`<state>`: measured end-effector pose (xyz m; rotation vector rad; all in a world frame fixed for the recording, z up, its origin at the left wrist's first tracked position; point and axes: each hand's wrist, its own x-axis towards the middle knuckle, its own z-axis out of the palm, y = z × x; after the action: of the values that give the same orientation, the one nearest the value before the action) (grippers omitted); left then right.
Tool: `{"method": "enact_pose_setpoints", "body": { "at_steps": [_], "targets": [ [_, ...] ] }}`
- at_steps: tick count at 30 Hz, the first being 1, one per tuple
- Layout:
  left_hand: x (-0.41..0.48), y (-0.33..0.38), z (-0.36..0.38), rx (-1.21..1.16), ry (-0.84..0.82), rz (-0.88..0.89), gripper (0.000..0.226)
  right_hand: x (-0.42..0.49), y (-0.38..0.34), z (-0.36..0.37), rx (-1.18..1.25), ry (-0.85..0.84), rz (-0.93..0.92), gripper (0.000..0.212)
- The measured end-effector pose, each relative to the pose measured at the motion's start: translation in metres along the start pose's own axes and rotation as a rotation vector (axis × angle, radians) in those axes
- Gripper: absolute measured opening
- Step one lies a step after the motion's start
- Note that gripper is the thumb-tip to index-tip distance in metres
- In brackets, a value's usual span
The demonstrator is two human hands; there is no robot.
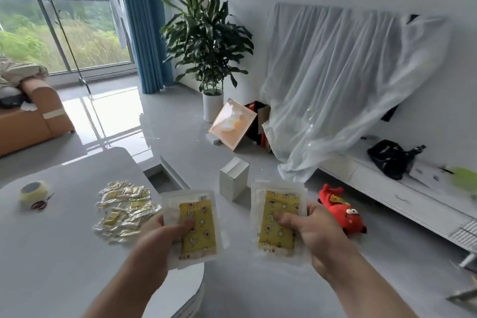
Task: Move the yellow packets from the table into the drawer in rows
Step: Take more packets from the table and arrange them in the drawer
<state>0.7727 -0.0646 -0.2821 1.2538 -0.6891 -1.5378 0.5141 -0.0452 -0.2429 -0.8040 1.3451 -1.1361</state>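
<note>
Thumbs pin two yellow star-patterned packets, one gripped in each hand: the left hand [160, 237] holds the left packet [201, 235] over the rounded edge of the table [64, 240], and the right hand [309, 230] holds the right packet [281, 204] above the floor. Just left, a heap of yellow packets [124, 210] lies on the table. Beyond, a white box [233, 181] and a red plush toy [340, 212] sit on the floor.

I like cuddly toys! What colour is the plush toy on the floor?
The plush toy is red, seen in the head view.
</note>
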Motion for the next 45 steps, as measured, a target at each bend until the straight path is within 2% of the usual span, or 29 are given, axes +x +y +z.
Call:
{"method": "enact_pose_setpoints", "body": {
  "at_steps": [7, 14, 23, 27, 33, 37, 43, 45],
  "targets": [
    [0.111, -0.006, 0.042, -0.041, 0.021, -0.066, 0.021, 0.111, -0.011, -0.028, -0.002, 0.052, 0.069, 0.024],
    [0.223, 0.015, 0.059, -0.068, 0.09, -0.092, 0.017, 0.246, -0.051, -0.026, 0.003, 0.035, 0.126, 0.024],
    [0.315, 0.066, 0.082, -0.053, 0.146, -0.025, 0.019, 0.356, -0.092, 0.001, 0.033, -0.071, 0.143, 0.023],
    [0.354, 0.076, 0.094, -0.093, 0.149, -0.001, 0.039, 0.411, -0.104, 0.005, 0.015, -0.115, 0.159, 0.022],
    [0.429, 0.09, 0.121, -0.097, 0.227, 0.051, 0.03, 0.516, -0.126, 0.015, -0.053, -0.223, 0.158, 0.025],
    [0.487, 0.11, 0.141, -0.113, 0.287, 0.083, 0.04, 0.594, -0.153, 0.019, -0.078, -0.327, 0.196, 0.025],
    [0.55, 0.143, 0.166, -0.159, 0.387, 0.115, 0.028, 0.689, -0.196, 0.039, -0.112, -0.458, 0.22, 0.024],
    [0.561, 0.152, 0.166, -0.162, 0.413, 0.112, 0.041, 0.712, -0.205, 0.05, -0.118, -0.501, 0.224, 0.023]
  ]
}}
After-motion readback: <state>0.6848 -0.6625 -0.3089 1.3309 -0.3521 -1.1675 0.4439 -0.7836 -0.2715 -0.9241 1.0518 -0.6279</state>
